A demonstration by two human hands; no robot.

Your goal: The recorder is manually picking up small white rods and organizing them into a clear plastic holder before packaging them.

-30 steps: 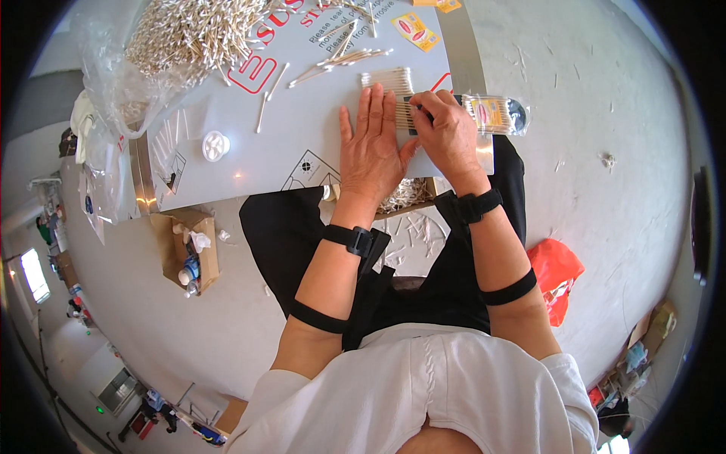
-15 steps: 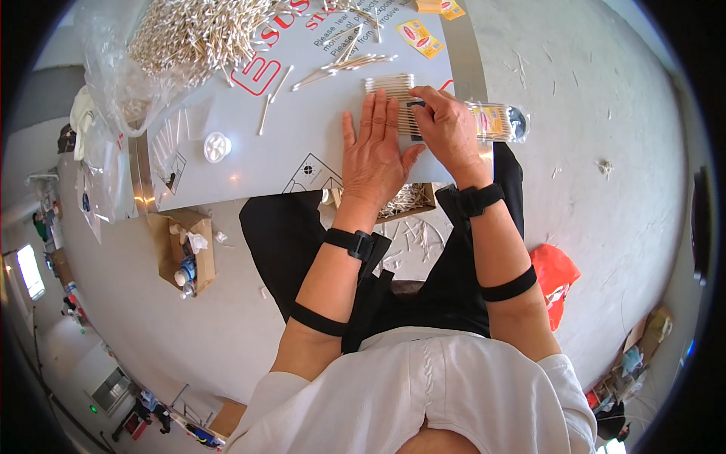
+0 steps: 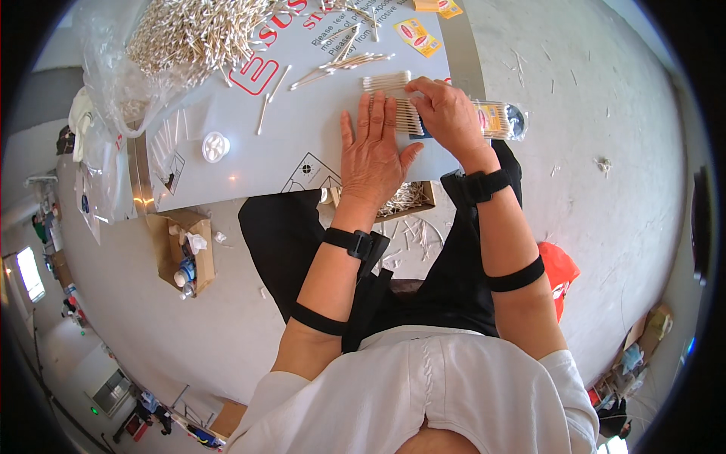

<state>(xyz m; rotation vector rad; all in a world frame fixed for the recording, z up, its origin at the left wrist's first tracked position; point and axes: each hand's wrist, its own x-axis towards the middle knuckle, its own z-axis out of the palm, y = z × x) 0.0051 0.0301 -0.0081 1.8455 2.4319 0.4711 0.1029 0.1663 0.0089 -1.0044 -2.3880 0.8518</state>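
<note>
My left hand [image 3: 372, 155] lies flat on the grey printed tabletop, fingers stretched forward over the left part of a row of cotton swabs [image 3: 408, 117]. More swabs [image 3: 384, 81] lie side by side just beyond its fingertips. My right hand [image 3: 452, 121] is curled, with thumb and forefinger closed at the right ends of these swabs; what it pinches is hidden. Beside it, a clear plastic packet [image 3: 495, 119] with a yellow card and swabs inside sticks out past the table's right edge. Dark blue material shows under my right hand.
A large heap of cotton swabs [image 3: 200, 34] spills from a clear bag [image 3: 106, 113] at the far left. Loose swabs [image 3: 344, 66], yellow cards [image 3: 417, 38] and a round white container [image 3: 215, 147] lie on the table. Cardboard boxes [image 3: 204, 261] stand on the floor below.
My right hand has shifted slightly right, uncovering more of the swab row beside my left fingers. My left hand stays nearly in place.
</note>
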